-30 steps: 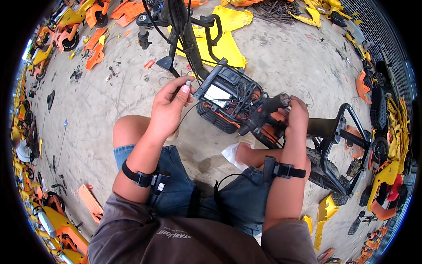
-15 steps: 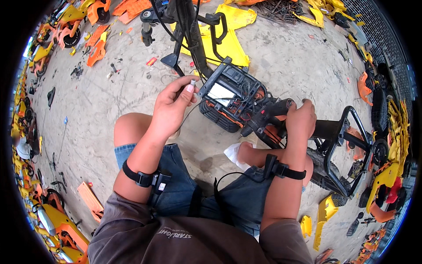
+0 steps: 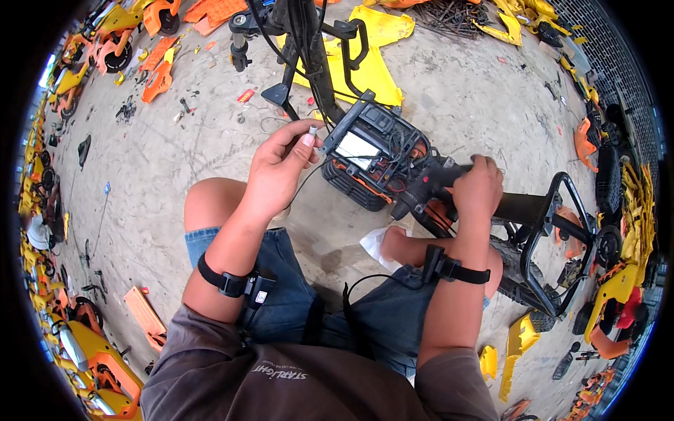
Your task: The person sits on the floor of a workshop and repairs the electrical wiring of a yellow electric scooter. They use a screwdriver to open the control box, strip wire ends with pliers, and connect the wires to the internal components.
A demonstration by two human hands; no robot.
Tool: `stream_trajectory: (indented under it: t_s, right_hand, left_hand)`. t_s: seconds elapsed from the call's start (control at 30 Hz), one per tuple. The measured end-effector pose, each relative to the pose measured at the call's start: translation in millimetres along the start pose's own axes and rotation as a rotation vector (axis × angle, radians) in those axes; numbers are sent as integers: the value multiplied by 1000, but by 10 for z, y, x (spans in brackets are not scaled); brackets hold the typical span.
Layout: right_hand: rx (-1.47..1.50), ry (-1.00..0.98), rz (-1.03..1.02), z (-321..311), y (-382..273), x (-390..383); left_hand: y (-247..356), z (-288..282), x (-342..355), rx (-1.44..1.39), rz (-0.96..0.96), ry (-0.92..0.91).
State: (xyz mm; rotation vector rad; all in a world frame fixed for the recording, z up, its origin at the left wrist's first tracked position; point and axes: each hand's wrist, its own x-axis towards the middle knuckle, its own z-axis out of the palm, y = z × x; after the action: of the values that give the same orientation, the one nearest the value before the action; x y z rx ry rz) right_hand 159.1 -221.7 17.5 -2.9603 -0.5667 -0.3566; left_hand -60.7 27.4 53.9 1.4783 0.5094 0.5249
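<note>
Head view: left hand pinches a small white connector just left of the black housing.

One view only, head-worn fisheye, looking steeply down from above the person's own chest and lap. Forearms enter from the lower edge; left hand and right hand sit near centre, close to the lens. Concrete floor fills the middle and upper field. Straight edges bow toward the dark circular rim. Upright, unmirrored.
</note>
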Motion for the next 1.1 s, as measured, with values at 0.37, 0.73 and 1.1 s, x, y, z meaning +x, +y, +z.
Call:
stream_trajectory:
  t_s: [0.37,0.73,1.1]
  right_hand:
    - [426,-55,-288,-30,-366,-133]
    - [1021,-614,-716,27,-987,-752]
    - [448,-997,-712,252,-861,-765]
  left_hand:
    - [8,55,-14,-19,2,-23]
    - [12,57,-45,-521,-15,-196]
    - [80,-498,200,-1195,46,21]
